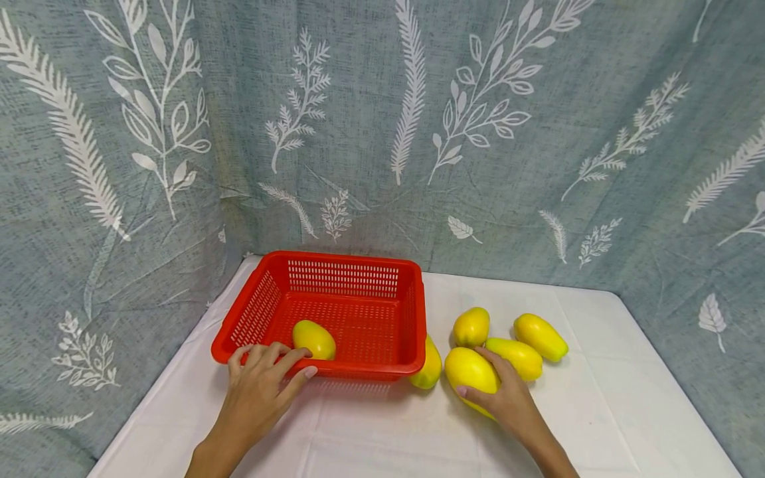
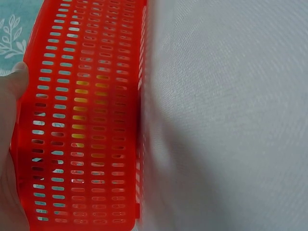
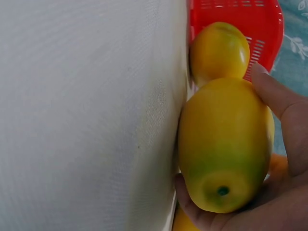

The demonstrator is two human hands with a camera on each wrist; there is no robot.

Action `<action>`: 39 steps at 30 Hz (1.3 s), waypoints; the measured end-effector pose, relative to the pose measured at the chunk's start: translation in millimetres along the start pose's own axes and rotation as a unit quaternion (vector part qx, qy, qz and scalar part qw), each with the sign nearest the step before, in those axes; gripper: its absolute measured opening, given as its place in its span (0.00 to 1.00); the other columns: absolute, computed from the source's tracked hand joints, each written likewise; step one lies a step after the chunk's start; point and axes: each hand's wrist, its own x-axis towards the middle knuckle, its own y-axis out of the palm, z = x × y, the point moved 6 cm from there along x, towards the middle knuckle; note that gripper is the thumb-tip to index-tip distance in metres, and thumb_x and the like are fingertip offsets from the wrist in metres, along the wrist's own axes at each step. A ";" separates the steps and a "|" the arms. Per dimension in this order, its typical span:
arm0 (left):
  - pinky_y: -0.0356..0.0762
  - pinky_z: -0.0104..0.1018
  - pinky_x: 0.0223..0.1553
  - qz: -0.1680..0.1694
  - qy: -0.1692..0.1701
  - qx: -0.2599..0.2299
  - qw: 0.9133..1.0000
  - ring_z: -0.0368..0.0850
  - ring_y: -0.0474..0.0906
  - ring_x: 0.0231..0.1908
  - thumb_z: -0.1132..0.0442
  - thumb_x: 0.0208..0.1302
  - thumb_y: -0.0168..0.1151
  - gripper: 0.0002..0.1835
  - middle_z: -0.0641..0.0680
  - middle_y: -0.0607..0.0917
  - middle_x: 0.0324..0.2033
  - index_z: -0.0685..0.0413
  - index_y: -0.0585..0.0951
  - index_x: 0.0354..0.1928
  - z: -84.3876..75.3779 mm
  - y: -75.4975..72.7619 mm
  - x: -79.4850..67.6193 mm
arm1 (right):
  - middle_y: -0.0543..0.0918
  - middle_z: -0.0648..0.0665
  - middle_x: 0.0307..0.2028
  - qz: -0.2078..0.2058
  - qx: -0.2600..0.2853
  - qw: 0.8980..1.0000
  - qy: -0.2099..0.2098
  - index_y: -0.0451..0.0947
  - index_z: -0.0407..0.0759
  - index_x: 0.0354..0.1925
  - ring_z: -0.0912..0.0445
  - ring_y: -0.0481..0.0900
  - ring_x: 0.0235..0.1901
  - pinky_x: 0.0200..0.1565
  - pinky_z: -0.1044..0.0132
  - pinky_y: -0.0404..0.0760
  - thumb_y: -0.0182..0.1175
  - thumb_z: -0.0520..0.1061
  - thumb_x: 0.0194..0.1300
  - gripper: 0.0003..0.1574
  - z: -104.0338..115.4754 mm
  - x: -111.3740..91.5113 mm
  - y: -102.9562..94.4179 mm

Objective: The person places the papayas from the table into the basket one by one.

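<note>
My left hand [image 1: 254, 395] grips the front rim of a red plastic basket [image 1: 370, 368], its fingers over the edge and the thumb along the outside. Inside the basket, near the front wall, lies one yellow papaya [image 1: 313, 340]. To the right, my right hand [image 1: 512, 403] holds a larger yellow papaya [image 1: 469, 372], the thumb on one side and fingers on the other. Its greenish end with a dark stem mark shows on the papaya [image 3: 224, 139] in the right wrist view. Another papaya [image 1: 427, 368] lies against the basket's right side, partly hidden by it.
Behind my right hand lie three more papayas: a short one [image 1: 472, 325], a middle one [image 1: 520, 359] and one at the far right [image 1: 540, 336]. A white cloth [image 1: 621, 411] covers the table. Grey-green leaf-patterned curtains [image 1: 358, 133] hang behind and at both sides.
</note>
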 end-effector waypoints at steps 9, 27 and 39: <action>0.58 0.65 0.59 -0.006 0.005 -0.001 1.000 0.54 0.75 0.48 0.48 0.63 0.75 0.17 0.50 0.83 0.42 0.42 0.89 0.52 -1.7 -0.5 -0.2 | 0.71 0.35 0.75 0.008 -0.003 1.000 -0.002 0.67 0.42 0.77 0.37 0.71 0.71 0.71 0.35 0.66 0.79 0.59 0.58 0.57 -1.4 0.3 1.5; 0.58 0.65 0.59 0.003 -0.001 0.000 1.000 0.54 0.75 0.48 0.47 0.64 0.75 0.17 0.50 0.83 0.43 0.43 0.89 0.53 -1.9 -0.2 0.0 | 0.69 0.34 0.76 0.004 -0.003 1.000 0.017 0.66 0.44 0.78 0.37 0.68 0.73 0.72 0.32 0.64 0.79 0.60 0.58 0.58 -3.1 -1.2 -0.1; 0.57 0.65 0.61 0.005 -0.008 0.000 1.000 0.55 0.75 0.49 0.46 0.65 0.74 0.18 0.51 0.84 0.43 0.43 0.89 0.53 -0.8 -0.8 0.7 | 0.71 0.34 0.74 -0.012 -0.008 1.000 0.007 0.66 0.46 0.77 0.39 0.73 0.68 0.66 0.37 0.70 0.79 0.61 0.58 0.57 4.6 0.3 -8.5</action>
